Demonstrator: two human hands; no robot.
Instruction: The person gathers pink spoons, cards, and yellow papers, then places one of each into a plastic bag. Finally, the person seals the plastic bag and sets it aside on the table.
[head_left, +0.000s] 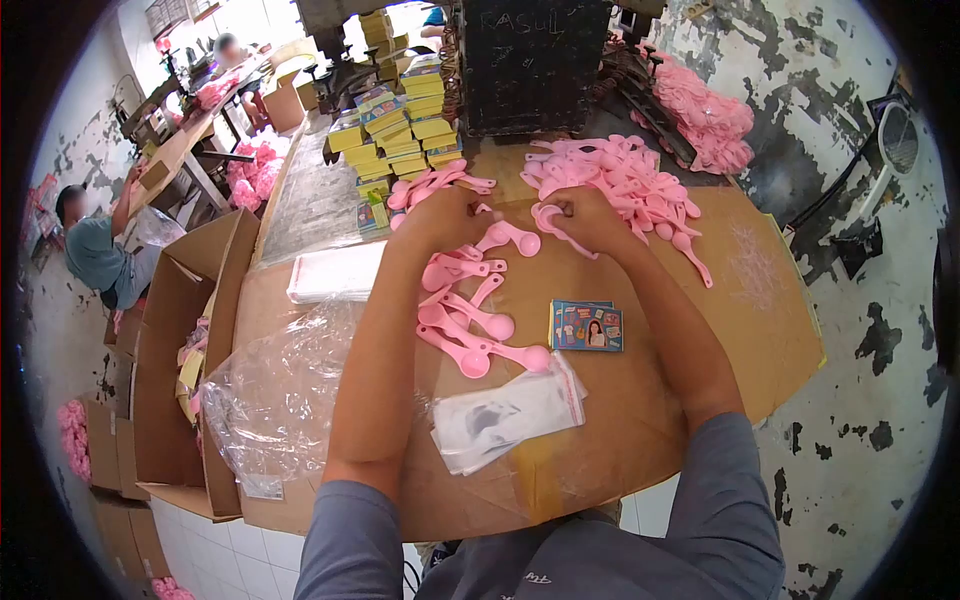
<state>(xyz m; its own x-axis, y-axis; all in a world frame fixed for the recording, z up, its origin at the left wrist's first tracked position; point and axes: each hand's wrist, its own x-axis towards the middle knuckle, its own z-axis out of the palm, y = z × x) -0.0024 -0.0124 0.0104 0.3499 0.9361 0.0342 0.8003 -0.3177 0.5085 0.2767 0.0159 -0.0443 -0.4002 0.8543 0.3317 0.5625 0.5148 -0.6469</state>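
Note:
My right hand [597, 220] pinches a pink measuring spoon [548, 216], its handle slanting down to the right. Opposite it, the fingers of my left hand [447, 216] are closed at the handle of another pink spoon [524, 242], partly hidden by the fingers. Below my left hand, several pink spoons [478, 322] lie in a loose row on the cardboard. A big heap of pink spoons [610, 170] lies behind my right hand, and a smaller pile [440, 180] behind my left. Printed cards [588, 327] and clear plastic sleeves [505, 418] rest nearer my body.
Stacks of yellow-edged cards [400, 120] stand at the back left, beside a dark upright panel [525, 70]. A crumpled clear bag [285, 385] and white sleeves [335, 272] lie left. An open carton [165, 350] adjoins the table. A seated person [100, 250] is far left.

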